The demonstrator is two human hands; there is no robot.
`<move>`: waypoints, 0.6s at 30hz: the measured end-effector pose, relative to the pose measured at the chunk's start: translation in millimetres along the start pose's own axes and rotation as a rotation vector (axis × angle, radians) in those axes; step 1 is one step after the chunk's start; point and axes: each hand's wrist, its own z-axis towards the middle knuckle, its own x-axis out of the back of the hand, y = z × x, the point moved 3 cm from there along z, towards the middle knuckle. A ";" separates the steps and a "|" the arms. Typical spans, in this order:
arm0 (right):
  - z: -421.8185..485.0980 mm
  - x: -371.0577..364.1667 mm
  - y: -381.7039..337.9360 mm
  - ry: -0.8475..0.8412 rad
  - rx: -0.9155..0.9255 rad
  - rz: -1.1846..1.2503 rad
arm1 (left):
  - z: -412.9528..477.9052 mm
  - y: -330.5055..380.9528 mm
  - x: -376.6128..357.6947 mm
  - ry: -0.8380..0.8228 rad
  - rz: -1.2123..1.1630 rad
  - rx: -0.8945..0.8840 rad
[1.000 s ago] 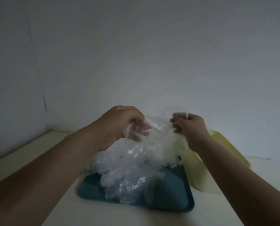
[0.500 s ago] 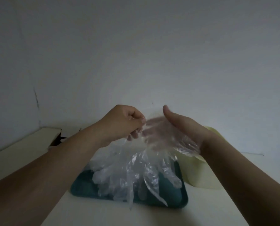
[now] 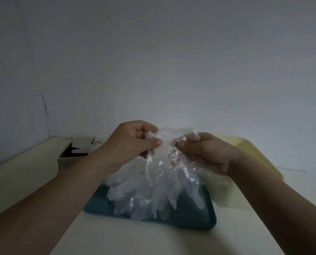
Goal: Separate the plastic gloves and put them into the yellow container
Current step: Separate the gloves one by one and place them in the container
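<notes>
A bunch of clear plastic gloves (image 3: 159, 183) hangs between my two hands, its finger ends drooping onto a dark teal tray (image 3: 194, 216). My left hand (image 3: 133, 142) pinches the top edge of the bunch on the left. My right hand (image 3: 203, 151) grips crumpled plastic on the right side, fingers curled round it. The two hands are close together above the tray. The yellow container (image 3: 253, 161) stands to the right behind my right wrist, partly hidden by it.
An open cardboard box (image 3: 74, 153) sits at the back left near the wall corner. The pale table (image 3: 135, 238) runs to the grey walls at the back and left.
My right hand, flat against the gloves half a second ago, has curled and taken hold of the plastic. The bunch hangs a little wider between the hands.
</notes>
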 end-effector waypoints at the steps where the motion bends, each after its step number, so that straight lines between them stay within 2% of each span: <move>1: -0.7 0.8 2.2 0.006 0.003 0.025 | -1.8 -4.3 3.1 0.057 -0.019 -0.008; 4: -3.3 0.8 7.1 0.010 -0.006 0.093 | -1.0 -14.1 16.3 0.312 -0.054 -0.016; 5: -4.2 0.4 8.1 0.008 -0.003 0.116 | 0.5 -17.9 18.1 0.315 -0.078 0.019; 6: -4.7 -0.3 9.1 0.000 0.004 0.137 | 2.1 -23.6 15.8 0.239 -0.112 0.077; 9: -4.3 -3.3 6.8 -0.047 0.024 0.184 | -2.4 -30.0 -6.7 -0.156 -0.219 0.247; 10: -3.3 -2.3 5.8 -0.060 0.030 0.186 | -2.9 -30.5 -12.6 -0.223 -0.295 0.273; 12: -2.4 2.7 2.1 -0.072 0.025 0.183 | -4.2 -26.9 -21.7 -0.287 -0.409 0.291; 14: -4.0 11.3 -3.4 -0.042 0.011 0.155 | -5.4 -20.6 -30.5 -0.331 -0.328 0.294; 16: -6.7 24.0 -9.1 0.042 -0.017 0.119 | -2.3 -17.8 -37.9 -0.306 -0.242 0.276; 18: -12.3 37.6 -12.5 0.078 -0.082 0.048 | 4.7 -14.1 -45.2 -0.226 -0.253 0.267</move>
